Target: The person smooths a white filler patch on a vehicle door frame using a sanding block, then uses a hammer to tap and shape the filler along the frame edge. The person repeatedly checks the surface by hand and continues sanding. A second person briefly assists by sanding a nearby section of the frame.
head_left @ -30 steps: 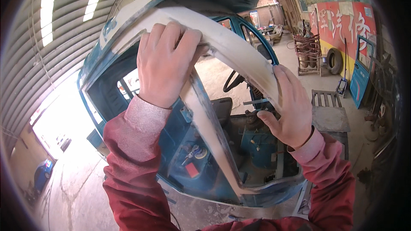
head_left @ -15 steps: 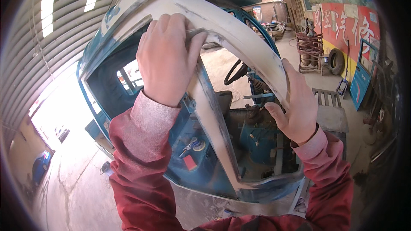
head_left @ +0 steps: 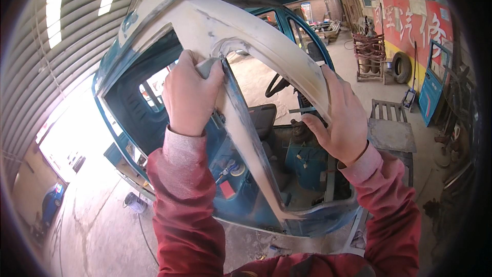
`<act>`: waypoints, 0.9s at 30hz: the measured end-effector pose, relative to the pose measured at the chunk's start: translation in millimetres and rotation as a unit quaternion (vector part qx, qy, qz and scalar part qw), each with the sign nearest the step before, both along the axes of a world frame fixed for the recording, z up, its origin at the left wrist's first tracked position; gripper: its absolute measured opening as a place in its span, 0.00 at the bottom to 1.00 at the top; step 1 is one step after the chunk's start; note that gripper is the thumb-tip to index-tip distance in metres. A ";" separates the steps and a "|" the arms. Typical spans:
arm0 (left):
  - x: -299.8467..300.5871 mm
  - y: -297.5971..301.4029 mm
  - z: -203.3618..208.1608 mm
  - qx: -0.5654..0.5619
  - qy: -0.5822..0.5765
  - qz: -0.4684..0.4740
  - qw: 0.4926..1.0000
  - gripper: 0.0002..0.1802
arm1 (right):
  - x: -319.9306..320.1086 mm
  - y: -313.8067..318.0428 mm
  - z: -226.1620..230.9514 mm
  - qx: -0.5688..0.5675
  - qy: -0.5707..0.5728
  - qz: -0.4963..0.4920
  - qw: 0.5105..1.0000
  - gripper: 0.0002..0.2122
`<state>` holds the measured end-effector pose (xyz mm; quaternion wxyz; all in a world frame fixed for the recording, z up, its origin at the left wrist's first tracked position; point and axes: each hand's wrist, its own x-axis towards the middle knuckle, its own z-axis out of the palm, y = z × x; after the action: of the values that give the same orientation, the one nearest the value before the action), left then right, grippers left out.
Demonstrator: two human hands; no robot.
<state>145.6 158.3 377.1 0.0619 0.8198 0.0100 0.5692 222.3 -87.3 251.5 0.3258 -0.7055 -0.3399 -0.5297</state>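
The vehicle cab's door-opening frame (head_left: 279,41), sanded to white and beige with blue paint at its edges, curves in front of me. My left hand (head_left: 189,97) is closed on a piece of grey sandpaper (head_left: 206,66), pinched between thumb and fingers. It touches the top of the slanting middle pillar (head_left: 250,146), just below the frame's inner corner. Over at the right, my right hand (head_left: 342,118) lies against the curved front pillar, fingers stretched along it and thumb apart, with nothing held. White dust coats my left cuff.
Inside the cab sit a round-headed power tool (head_left: 236,168), a red pad (head_left: 226,190) and a black steering wheel (head_left: 278,86). A bucket (head_left: 135,202) stands on the floor at left. Rightward are a slatted stand (head_left: 392,133), a tyre (head_left: 401,67) and a detached blue door (head_left: 434,90).
My left hand has moved down from the frame's upper corner to the pillar top, uncovering the corner. My right hand appears slightly further left, still on the front pillar.
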 end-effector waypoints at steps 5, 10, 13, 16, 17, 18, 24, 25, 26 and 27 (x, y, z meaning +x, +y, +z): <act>-5.5 -7.9 -10.0 -0.025 -0.005 0.006 1.000 0.20 | 1.3 0.3 -0.2 0.000 0.003 -0.001 1.000 0.41; 2.3 -8.4 3.2 -0.004 -0.067 -0.002 0.998 0.20 | 1.5 0.4 -0.8 -0.001 0.014 -0.005 1.000 0.41; 5.1 -9.3 -6.6 -0.046 -0.062 -0.008 0.997 0.18 | 1.5 0.2 -1.1 -0.001 0.023 -0.005 1.000 0.41; 4.7 -11.1 -27.9 -0.082 -0.031 -0.015 0.996 0.18 | 1.9 0.6 -1.6 -0.003 0.035 0.000 0.999 0.39; 4.8 -11.5 -32.9 -0.089 -0.033 -0.027 0.995 0.17 | 2.2 0.8 -1.8 -0.002 0.034 -0.002 0.999 0.39; 5.5 -11.4 -35.4 -0.086 -0.047 -0.031 0.995 0.18 | 2.2 0.9 -2.0 0.000 0.030 -0.003 1.000 0.39; 12.9 -8.5 -15.6 -0.059 -0.105 -0.013 0.993 0.19 | 3.5 1.6 -3.2 0.008 0.042 -0.011 0.999 0.39; 12.9 -8.2 -13.1 -0.062 -0.098 -0.012 0.993 0.19 | 4.0 1.9 -3.4 0.010 0.030 -0.009 0.999 0.40; 12.5 -8.7 -12.4 -0.045 -0.112 -0.020 0.992 0.20 | 4.7 2.0 -3.4 0.016 0.014 -0.007 1.000 0.40; 11.8 -9.5 -13.3 -0.038 -0.120 -0.024 0.992 0.20 | 5.3 2.0 -3.2 0.022 0.003 -0.008 1.000 0.41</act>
<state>157.4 148.8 363.8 0.1078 0.7428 0.0044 0.6607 227.6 -85.3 248.3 0.3375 -0.7027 -0.3214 -0.5375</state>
